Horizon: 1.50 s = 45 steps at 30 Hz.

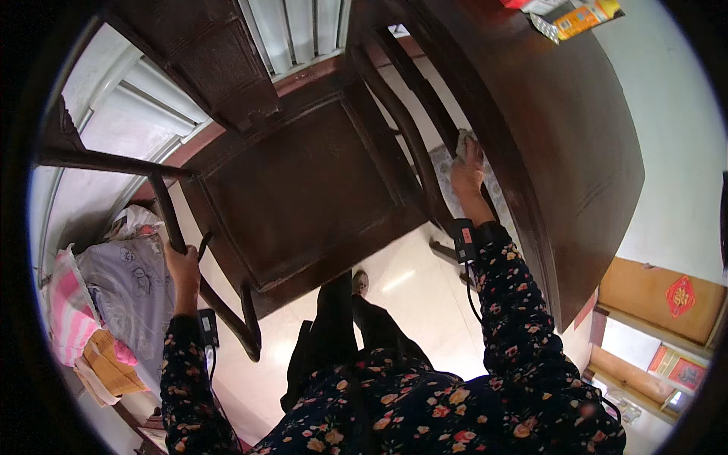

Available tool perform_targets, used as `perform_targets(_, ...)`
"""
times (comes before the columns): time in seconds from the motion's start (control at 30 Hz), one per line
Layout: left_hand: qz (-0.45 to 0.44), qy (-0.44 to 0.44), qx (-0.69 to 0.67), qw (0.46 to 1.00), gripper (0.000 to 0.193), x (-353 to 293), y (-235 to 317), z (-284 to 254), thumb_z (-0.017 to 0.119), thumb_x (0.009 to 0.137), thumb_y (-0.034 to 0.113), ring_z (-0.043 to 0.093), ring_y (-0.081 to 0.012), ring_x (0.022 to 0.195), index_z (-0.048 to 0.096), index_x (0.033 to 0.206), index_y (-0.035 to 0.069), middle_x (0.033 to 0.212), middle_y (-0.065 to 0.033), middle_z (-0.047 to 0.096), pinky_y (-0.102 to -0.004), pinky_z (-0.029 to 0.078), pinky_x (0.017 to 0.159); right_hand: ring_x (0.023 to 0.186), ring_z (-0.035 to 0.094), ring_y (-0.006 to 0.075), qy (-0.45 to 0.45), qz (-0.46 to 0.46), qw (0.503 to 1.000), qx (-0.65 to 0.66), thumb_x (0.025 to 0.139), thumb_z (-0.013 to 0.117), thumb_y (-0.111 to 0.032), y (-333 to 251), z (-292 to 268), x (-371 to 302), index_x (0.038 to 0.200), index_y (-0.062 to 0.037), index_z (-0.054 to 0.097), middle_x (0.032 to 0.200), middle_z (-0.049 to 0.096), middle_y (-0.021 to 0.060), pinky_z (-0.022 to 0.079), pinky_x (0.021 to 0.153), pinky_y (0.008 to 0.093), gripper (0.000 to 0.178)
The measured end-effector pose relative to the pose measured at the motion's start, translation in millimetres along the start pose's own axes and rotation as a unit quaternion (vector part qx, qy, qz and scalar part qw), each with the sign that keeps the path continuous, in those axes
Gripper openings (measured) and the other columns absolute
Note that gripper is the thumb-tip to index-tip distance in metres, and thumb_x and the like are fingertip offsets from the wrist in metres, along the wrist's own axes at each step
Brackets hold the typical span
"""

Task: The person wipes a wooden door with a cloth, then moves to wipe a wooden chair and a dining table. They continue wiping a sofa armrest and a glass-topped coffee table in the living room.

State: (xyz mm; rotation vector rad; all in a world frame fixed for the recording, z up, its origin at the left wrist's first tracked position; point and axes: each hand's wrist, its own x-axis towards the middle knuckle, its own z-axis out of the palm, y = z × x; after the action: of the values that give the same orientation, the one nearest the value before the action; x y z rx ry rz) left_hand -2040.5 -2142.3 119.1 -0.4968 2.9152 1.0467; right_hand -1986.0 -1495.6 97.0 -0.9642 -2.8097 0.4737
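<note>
A dark wooden armchair (pixel 303 182) with a broad flat seat and curved arms stands tilted across the middle of the view. My left hand (pixel 182 269) is closed around its left armrest (pixel 167 212). On the other side, my right hand (pixel 468 173) reaches past the curved right armrest (pixel 406 125) and grips a small pale crumpled cloth (pixel 462 142). The cloth lies against, or very close to, a dark wooden bar (pixel 417 80) beneath the table's edge; contact is hard to make out. Part of the cloth is hidden by my fingers.
A dark wooden table (pixel 561 114) fills the right side, with a yellow-orange packet (pixel 580 19) at its far end. Bags and folded cloths (pixel 125 280) are piled at the left. White ribbed panels (pixel 296 30) stand behind the chair. My foot (pixel 360 283) is on the pale tiled floor.
</note>
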Motion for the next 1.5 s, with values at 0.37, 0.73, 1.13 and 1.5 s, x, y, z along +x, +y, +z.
perform_targets(0.37, -0.069, -0.007, 0.001, 0.998, 0.027, -26, 29, -7, 0.059, 0.082, 0.002, 0.059, -0.0226, 0.078, 0.048, 0.107, 0.001, 0.084, -0.0111, 0.059, -0.0360, 0.048, 0.075, 0.128, 0.043, 0.0414, -0.060, -0.148, 0.987, -0.021, 0.084, 0.060, 0.001, -125, 42, 141, 0.148, -0.0088, 0.030, 0.148, 0.037, 0.0200, 0.041, 0.104, 0.0491, 0.071)
perform_targets(0.73, -0.056, -0.010, -0.005, 0.998, 0.022, -30, 42, -10, 0.059, 0.080, -0.001, 0.062, -0.0226, 0.078, 0.049, 0.100, 0.002, 0.082, -0.0094, 0.060, -0.0346, 0.049, 0.075, 0.133, 0.039, 0.0417, -0.073, -0.173, 0.979, -0.075, 0.081, 0.060, 0.005, -192, 85, 223, 0.146, -0.0106, 0.036, 0.151, 0.029, 0.0240, 0.034, 0.109, 0.0511, 0.071)
perform_targets(1.13, -0.025, -0.003, 0.039, 0.999, 0.036, -11, 16, 0, 0.059, 0.082, 0.007, 0.064, -0.0379, 0.088, 0.047, 0.114, -0.003, 0.093, -0.0221, 0.064, -0.0424, 0.049, 0.080, 0.131, 0.043, 0.0405, -0.138, -0.102, 0.985, -0.006, 0.080, 0.050, 0.015, -30, -24, 25, 0.152, -0.0212, 0.025, 0.151, 0.036, 0.0166, 0.039, 0.106, 0.0536, 0.084)
perform_targets(1.5, 0.108, -0.115, 0.308, 0.938, 0.063, -19, -6, -29, 0.065, 0.076, 0.011, 0.047, -0.0462, 0.121, 0.043, 0.130, -0.011, 0.128, -0.0334, 0.050, -0.0493, 0.038, 0.105, 0.137, 0.036, 0.0370, -0.131, 0.088, 0.975, -0.154, 0.086, 0.056, -0.004, 184, -94, -220, 0.151, -0.0153, 0.027, 0.147, 0.039, 0.0174, 0.038, 0.106, 0.0503, 0.072)
